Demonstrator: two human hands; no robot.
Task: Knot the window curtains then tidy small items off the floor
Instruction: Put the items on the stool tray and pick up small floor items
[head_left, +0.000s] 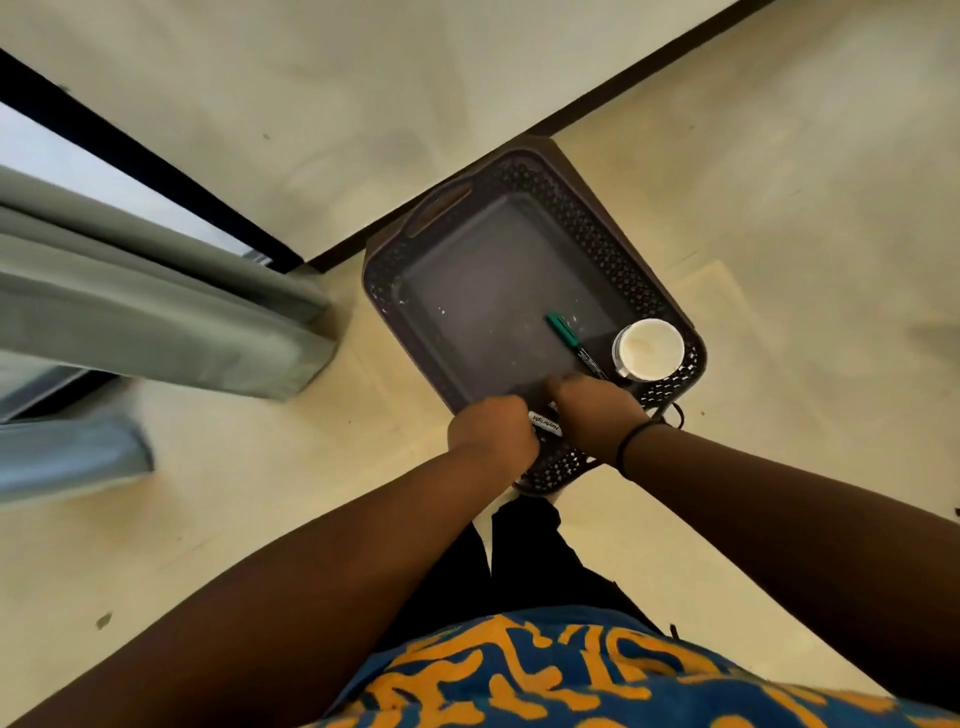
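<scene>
- At far left, grey-green curtains hang unknotted in loose folds beside the window, their hems just above the floor.
- Left of centre, the left hand curls its fingers over the near rim of a dark perforated basket, apparently to lift or steady it.
- Just right of it, the right hand, a black band on its wrist, grips the same rim; a white label shows between the two fists.
- Inside the basket lie a green-capped marker and, at the right corner, a white-lidded jar, seemingly gathered there as floor clutter.
- The basket stands on the floor against the wall, its far handle by the dark skirting.
</scene>
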